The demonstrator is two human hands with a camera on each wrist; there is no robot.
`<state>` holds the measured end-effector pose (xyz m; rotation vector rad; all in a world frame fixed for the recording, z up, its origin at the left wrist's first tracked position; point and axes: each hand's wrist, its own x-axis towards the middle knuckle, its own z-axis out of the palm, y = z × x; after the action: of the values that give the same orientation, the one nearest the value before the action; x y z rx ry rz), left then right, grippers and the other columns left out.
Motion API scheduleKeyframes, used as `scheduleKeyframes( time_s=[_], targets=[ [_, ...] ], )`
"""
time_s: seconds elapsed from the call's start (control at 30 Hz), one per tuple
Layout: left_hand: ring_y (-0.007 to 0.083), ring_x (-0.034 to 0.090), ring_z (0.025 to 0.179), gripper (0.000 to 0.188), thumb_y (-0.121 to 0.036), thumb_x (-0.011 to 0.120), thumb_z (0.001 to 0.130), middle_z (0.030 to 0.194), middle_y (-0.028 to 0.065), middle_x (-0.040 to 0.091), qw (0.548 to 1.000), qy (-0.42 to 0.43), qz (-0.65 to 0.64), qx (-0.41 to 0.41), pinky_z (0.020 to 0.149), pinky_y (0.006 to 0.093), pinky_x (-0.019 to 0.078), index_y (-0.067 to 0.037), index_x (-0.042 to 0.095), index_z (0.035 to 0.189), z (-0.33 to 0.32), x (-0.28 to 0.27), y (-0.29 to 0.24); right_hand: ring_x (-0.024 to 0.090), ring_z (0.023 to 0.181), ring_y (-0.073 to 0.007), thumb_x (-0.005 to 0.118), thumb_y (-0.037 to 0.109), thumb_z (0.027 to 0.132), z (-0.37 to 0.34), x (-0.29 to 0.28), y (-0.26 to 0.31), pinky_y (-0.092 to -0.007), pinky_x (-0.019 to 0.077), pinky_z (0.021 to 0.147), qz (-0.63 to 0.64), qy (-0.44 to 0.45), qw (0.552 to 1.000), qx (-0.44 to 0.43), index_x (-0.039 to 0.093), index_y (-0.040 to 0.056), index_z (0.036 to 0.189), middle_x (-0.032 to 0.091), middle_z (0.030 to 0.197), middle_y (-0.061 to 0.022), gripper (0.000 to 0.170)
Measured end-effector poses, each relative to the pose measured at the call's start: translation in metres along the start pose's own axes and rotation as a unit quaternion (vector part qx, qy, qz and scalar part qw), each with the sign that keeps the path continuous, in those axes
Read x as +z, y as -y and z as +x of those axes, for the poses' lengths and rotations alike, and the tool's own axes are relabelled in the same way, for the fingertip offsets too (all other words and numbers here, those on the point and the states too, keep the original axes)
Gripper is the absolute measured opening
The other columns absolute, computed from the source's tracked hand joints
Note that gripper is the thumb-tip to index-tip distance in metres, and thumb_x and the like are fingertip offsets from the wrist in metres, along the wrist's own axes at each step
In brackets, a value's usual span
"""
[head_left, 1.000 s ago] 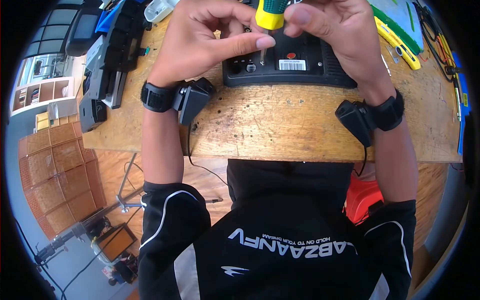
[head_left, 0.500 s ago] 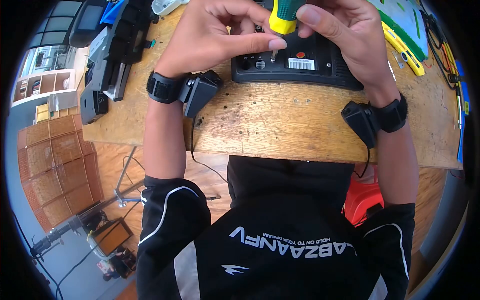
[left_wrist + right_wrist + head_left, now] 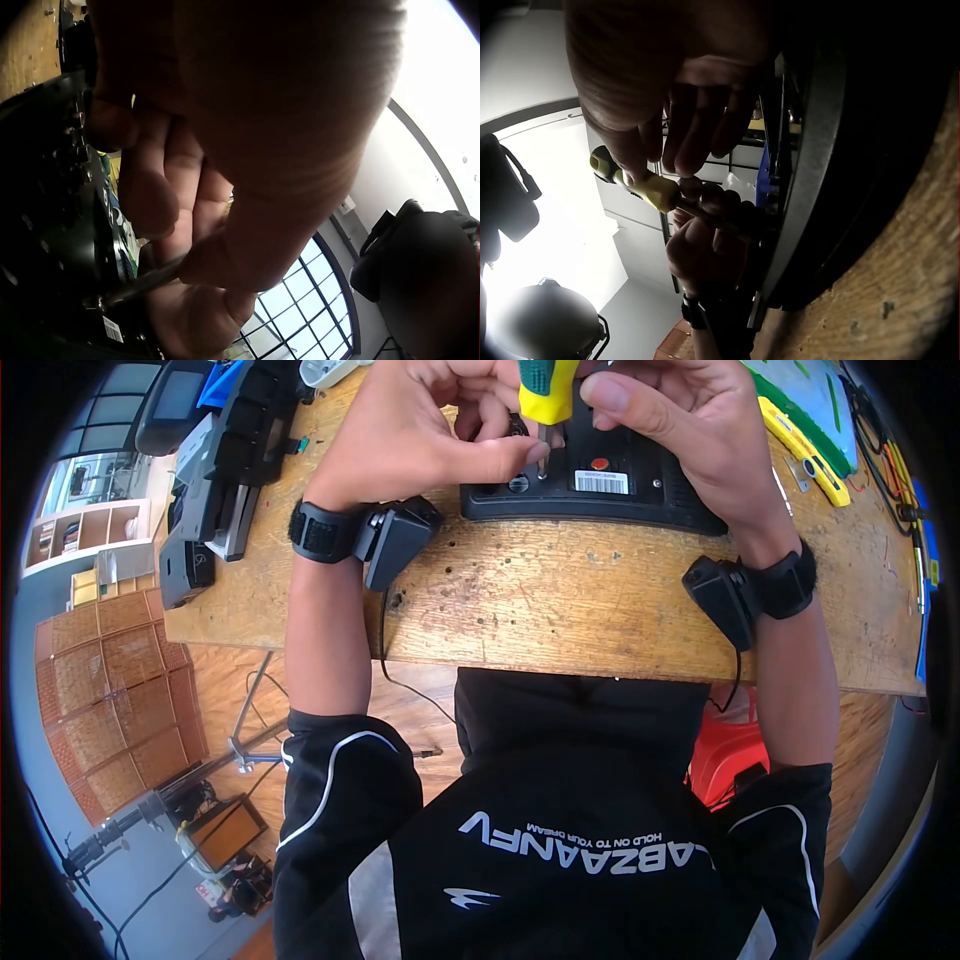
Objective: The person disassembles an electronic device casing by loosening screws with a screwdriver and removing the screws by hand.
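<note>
A screwdriver (image 3: pixel 546 402) with a yellow and green handle stands over a black device (image 3: pixel 590 510), its tip down at a screw near the device's front edge. My left hand (image 3: pixel 410 450) pinches the metal shaft low down between thumb and fingers; the left wrist view shows the shaft (image 3: pixel 142 286) slanting from the fingertips to the casing. My right hand (image 3: pixel 700 455) is at the handle, and in the right wrist view its thumb and fingers hold the yellow part (image 3: pixel 656 193). A barcode label (image 3: pixel 600 482) and a red round sticker (image 3: pixel 600 464) mark the casing beside the tip.
A yellow utility knife (image 3: pixel 800 445) lies right of the device, with cables (image 3: pixel 885 450) farther right. Black equipment (image 3: pixel 235 450) is stacked along the left side. The wooden table (image 3: pixel 560 600) ends just in front of my body.
The scene first slid rightward in the head view as the camera shifted. Since half a second ago the screwdriver's handle and my right thumb have moved slightly left, with the tip still at the screw.
</note>
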<state>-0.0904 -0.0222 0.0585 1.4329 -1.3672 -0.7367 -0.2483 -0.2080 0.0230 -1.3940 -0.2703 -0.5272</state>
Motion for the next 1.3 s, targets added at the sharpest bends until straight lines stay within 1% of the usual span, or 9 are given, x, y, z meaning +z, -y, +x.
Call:
scheduleKeyframes(
  time_s=[0.2, 0.27, 0.4, 0.47, 0.53, 0.6, 0.97, 1.17, 1.3],
  targets=[
    [0.0004, 0.058, 0.067, 0.02, -0.003, 0.082, 0.075, 0.077, -0.0044, 0.069, 0.999, 0.032, 0.044, 0.003, 0.06, 0.0173, 0.0444, -0.005, 0.074, 0.093, 0.0, -0.005, 0.004, 0.073, 0.091, -0.016, 0.078, 0.004, 0.089, 0.002, 0.002, 0.001, -0.0246, 0.0623, 0.078, -0.028, 0.007, 1.0, -0.01, 0.065, -0.0076, 0.125, 0.074, 0.109, -0.0177, 0.04],
    [0.0046, 0.063, 0.071, 0.021, -0.003, 0.082, 0.075, 0.078, -0.0023, 0.07, 0.995, 0.018, 0.063, 0.08, 0.066, 0.021, 0.0513, -0.004, 0.074, 0.094, 0.0, -0.004, 0.01, 0.073, 0.091, -0.0157, 0.079, 0.004, 0.089, 0.003, 0.002, 0.0, -0.0243, 0.0622, 0.078, -0.046, 0.007, 0.999, -0.025, 0.066, -0.0071, 0.125, 0.074, 0.109, -0.0178, 0.039],
    [0.0097, 0.068, 0.076, 0.026, -0.009, 0.09, 0.073, 0.084, 0.0029, 0.074, 0.996, -0.083, 0.015, -0.027, 0.07, 0.0251, 0.0557, -0.002, 0.074, 0.093, -0.002, 0.012, -0.017, 0.073, 0.089, -0.0154, 0.079, 0.005, 0.089, 0.004, 0.001, -0.002, -0.0232, 0.062, 0.077, -0.041, 0.012, 0.999, -0.031, 0.068, -0.0066, 0.123, 0.074, 0.108, -0.018, 0.038],
    [0.0122, 0.07, 0.078, 0.03, -0.012, 0.095, 0.071, 0.086, 0.0054, 0.075, 0.991, -0.016, 0.115, -0.063, 0.07, 0.0255, 0.0561, -0.003, 0.074, 0.091, -0.001, -0.004, -0.009, 0.073, 0.089, -0.0153, 0.079, 0.006, 0.089, 0.004, -0.001, -0.004, -0.0228, 0.0618, 0.077, -0.042, 0.014, 0.998, -0.033, 0.068, -0.0068, 0.123, 0.074, 0.107, -0.0179, 0.038],
    [0.0149, 0.07, 0.077, 0.03, -0.013, 0.096, 0.07, 0.085, 0.0061, 0.074, 0.996, 0.002, 0.077, 0.048, 0.069, 0.0256, 0.0561, -0.003, 0.074, 0.087, 0.003, -0.002, -0.005, 0.073, 0.088, -0.0151, 0.079, 0.007, 0.089, 0.005, -0.004, -0.006, -0.0221, 0.0616, 0.075, -0.05, 0.028, 0.997, -0.048, 0.068, -0.0068, 0.122, 0.074, 0.106, -0.0177, 0.037],
    [0.0174, 0.072, 0.077, 0.035, -0.012, 0.097, 0.069, 0.086, 0.0083, 0.075, 0.992, 0.001, 0.123, 0.029, 0.07, 0.0276, 0.058, -0.002, 0.073, 0.092, 0.0, -0.003, -0.008, 0.073, 0.087, -0.0149, 0.08, 0.007, 0.089, 0.005, -0.003, -0.005, -0.022, 0.0616, 0.075, -0.049, 0.022, 0.997, -0.048, 0.068, -0.0068, 0.122, 0.074, 0.106, -0.0176, 0.038],
    [0.0237, 0.075, 0.089, 0.045, 0.007, 0.087, 0.075, 0.103, 0.0217, 0.075, 0.994, -0.04, -0.09, 0.038, 0.075, 0.0329, 0.0637, 0.009, 0.065, 0.114, 0.001, 0.006, -0.011, 0.073, 0.085, -0.014, 0.079, 0.007, 0.09, 0.005, -0.002, -0.006, -0.0213, 0.0618, 0.073, -0.022, 0.02, 0.999, -0.045, 0.066, -0.0084, 0.123, 0.073, 0.103, -0.0167, 0.039],
    [0.0222, 0.075, 0.092, 0.04, 0.004, 0.082, 0.082, 0.105, 0.0208, 0.075, 0.992, 0.075, -0.078, 0.07, 0.08, 0.0319, 0.0624, 0.009, 0.066, 0.118, 0.003, -0.008, 0.002, 0.072, 0.086, -0.0133, 0.079, 0.007, 0.09, 0.004, -0.001, -0.004, -0.021, 0.0612, 0.075, -0.004, 0.013, 0.999, -0.03, 0.066, -0.0086, 0.124, 0.072, 0.105, -0.0157, 0.04],
    [0.0175, 0.074, 0.088, 0.035, 0.0, 0.084, 0.081, 0.099, 0.0137, 0.077, 0.997, 0.042, -0.052, 0.023, 0.079, 0.0279, 0.0603, 0.004, 0.07, 0.113, 0.002, -0.003, 0.004, 0.072, 0.088, -0.0134, 0.079, 0.007, 0.09, 0.003, 0.001, -0.002, -0.021, 0.0608, 0.075, -0.007, 0.008, 1.0, -0.024, 0.065, -0.009, 0.124, 0.072, 0.106, -0.0155, 0.04]
  ],
)
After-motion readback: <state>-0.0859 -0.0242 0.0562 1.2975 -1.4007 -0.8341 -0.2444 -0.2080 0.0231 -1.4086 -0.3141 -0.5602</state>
